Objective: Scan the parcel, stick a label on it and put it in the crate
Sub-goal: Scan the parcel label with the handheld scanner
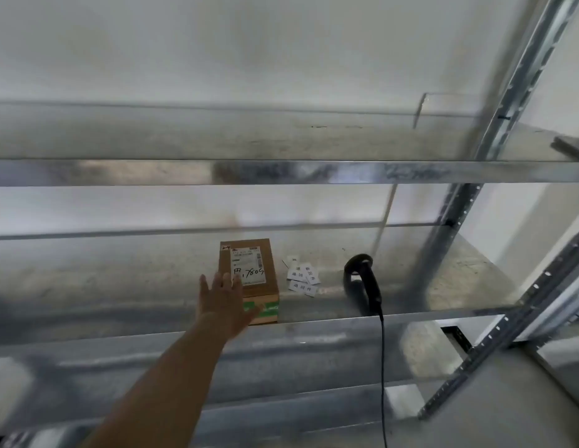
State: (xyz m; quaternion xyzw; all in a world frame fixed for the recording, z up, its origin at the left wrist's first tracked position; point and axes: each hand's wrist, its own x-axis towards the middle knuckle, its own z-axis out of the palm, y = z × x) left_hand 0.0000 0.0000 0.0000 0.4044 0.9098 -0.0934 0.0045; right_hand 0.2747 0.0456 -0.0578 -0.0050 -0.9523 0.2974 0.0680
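Observation:
A small brown cardboard parcel (254, 279) lies on the metal shelf (330, 328), with a white shipping slip and handwritten digits on top and green tape on its near side. My left hand (222, 302) reaches out flat, fingers spread, against the parcel's left near corner; it holds nothing. A few small white labels (302, 277) with printed characters lie loose just right of the parcel. A black handheld scanner (362, 279) rests further right, its cable hanging over the shelf's front edge. My right hand is out of view. No crate shows.
Galvanised shelving fills the view: an upper shelf (281, 171) overhead, a lower one (281, 367) beneath, and slotted uprights (495, 130) at the right. A white wall stands behind.

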